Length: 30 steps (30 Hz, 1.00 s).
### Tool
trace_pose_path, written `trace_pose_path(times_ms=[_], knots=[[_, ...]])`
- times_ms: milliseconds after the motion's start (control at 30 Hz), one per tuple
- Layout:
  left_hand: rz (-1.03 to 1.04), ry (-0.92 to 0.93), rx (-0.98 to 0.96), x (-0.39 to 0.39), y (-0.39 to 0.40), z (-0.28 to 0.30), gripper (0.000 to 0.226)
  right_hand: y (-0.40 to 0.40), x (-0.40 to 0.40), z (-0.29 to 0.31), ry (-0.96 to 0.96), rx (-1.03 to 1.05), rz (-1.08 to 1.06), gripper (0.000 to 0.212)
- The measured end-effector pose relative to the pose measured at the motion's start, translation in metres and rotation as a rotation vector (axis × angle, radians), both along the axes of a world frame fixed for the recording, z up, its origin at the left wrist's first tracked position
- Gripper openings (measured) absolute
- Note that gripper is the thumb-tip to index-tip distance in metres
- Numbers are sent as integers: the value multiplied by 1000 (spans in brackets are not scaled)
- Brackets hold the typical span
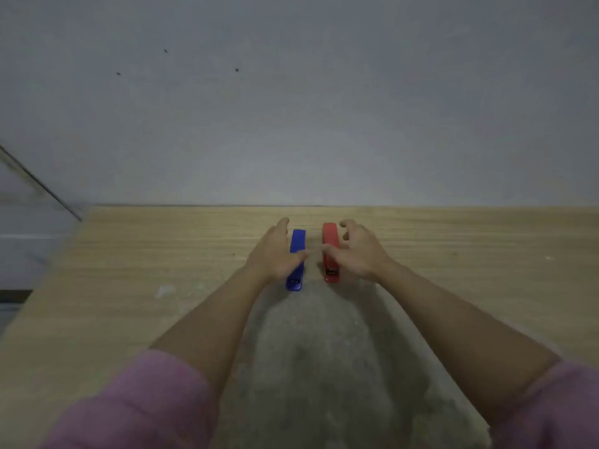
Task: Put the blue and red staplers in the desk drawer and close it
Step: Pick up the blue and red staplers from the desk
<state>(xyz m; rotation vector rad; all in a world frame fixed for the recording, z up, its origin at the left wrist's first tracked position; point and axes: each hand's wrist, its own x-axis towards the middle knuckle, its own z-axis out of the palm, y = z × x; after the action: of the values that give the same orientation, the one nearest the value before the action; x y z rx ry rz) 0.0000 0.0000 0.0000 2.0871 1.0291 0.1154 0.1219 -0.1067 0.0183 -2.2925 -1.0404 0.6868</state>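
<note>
A blue stapler (297, 243) and a red stapler (330, 236) lie side by side, lengthwise, on the wooden desk top (162, 254) close to the wall. My left hand (274, 251) hovers over the blue stapler from its left side, fingers spread, the thumb crossing its body. My right hand (358, 251) curls over the red stapler from its right side, with the thumb on its left flank and the fingers bent above it. Neither stapler is lifted. No drawer is in view.
A plain grey wall (291, 108) rises right behind the desk. The desk's left edge (42, 286) runs diagonally, with a dark rail and the floor beyond it. A shadow covers the desk's near middle. Pink sleeves frame the bottom corners.
</note>
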Motion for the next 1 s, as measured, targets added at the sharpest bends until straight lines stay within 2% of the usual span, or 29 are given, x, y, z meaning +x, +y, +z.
trace_pose_path(times_ms=[167, 233, 367, 533, 633, 800, 900, 1000], knots=[[92, 116, 27, 13, 0, -21, 63, 14, 1, -16, 71, -5, -127, 32], [140, 161, 57, 16, -3, -24, 53, 19, 1, -22, 93, -19, -151, 40], [153, 144, 104, 19, -6, -28, 37, 19, 1, -29, 66, 9, -204, 40], [209, 88, 88, 18, -21, -20, 33, 0, -1, -18, 45, -30, -169, 41], [271, -13, -13, 16, -40, -12, 35, -20, -3, -12, 140, -16, -204, 36], [299, -198, -185, 14, -82, 17, 29, -62, -9, -2, 429, 140, -344, 29], [300, -304, -272, 12, -105, 28, 29, -89, -11, 6, 558, 239, -359, 20], [265, -356, -311, 9, -129, 39, 31, -121, -12, 14, 665, 293, -353, 22]])
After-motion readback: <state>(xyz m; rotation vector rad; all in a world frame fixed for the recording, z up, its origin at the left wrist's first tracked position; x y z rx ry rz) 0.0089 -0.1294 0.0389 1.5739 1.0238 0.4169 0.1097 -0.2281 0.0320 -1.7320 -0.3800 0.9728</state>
